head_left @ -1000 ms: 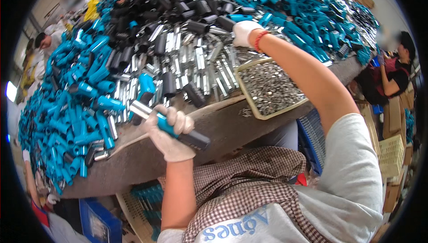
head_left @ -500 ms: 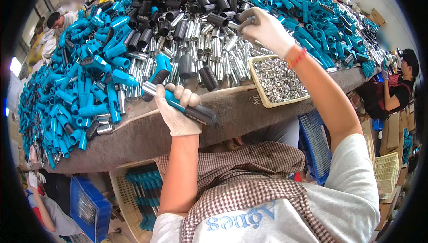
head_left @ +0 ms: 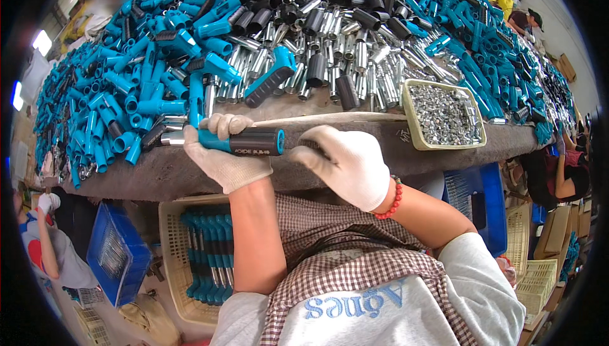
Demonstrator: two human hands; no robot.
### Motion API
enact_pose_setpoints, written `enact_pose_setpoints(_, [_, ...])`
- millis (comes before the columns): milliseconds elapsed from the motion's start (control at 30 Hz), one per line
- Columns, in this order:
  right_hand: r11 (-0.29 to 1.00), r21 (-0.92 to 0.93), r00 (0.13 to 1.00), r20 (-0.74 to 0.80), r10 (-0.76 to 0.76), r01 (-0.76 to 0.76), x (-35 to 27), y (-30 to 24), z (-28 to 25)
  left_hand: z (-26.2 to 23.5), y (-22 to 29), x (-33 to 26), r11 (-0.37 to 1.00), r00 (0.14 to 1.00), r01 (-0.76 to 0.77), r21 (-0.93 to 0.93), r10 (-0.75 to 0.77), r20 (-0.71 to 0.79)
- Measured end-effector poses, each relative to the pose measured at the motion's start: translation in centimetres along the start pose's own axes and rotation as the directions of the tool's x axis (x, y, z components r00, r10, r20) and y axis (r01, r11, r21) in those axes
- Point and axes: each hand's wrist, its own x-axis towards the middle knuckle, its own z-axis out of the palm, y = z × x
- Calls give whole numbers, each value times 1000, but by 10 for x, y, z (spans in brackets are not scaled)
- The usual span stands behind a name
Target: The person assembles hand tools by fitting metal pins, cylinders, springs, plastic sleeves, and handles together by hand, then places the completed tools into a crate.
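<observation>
Near the right hand (head_left: 355, 167), a tray (head_left: 451, 146) holds metal pieces (head_left: 444, 114).

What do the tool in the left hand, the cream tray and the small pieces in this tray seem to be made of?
Tool: probably smooth plastic, from its even teal and black colour; its silver end looks like polished metal, given its shine.
Cream tray: likely plastic, judging by its even colour.
Small pieces: likely metal, as they glint silver.

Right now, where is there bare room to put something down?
Along the bench's grey front strip: left of the left hand, below the teal pieces, and right of the cream tray. Behind it, teal pieces, black sleeves and silvery tubes crowd together. Whether the strip slopes, I can't tell.
</observation>
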Motion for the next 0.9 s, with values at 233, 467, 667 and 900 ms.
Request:
enact_pose_setpoints(233, [953, 268, 987, 37, -158, 143, 34, 11, 30, -6, 44, 0, 1000, 1000, 4, -22, -4, 12])
enact_pose_setpoints(467, [720, -683, 940, 157, 304, -119, 145, 62, 49, -16, 49, -8, 999, 999, 33, -39, -32, 20])
enact_pose_setpoints(667, [823, -436, 896, 74, 437, -365, 163, 75, 58, -10, 41, -12, 1000, 999, 2, -9, -3, -51])
enact_pose_setpoints(900, [773, 562, 931, -10, 364, -296, 87, 32, -20, -13, 53, -9, 999, 998, 25, -31, -23, 59])
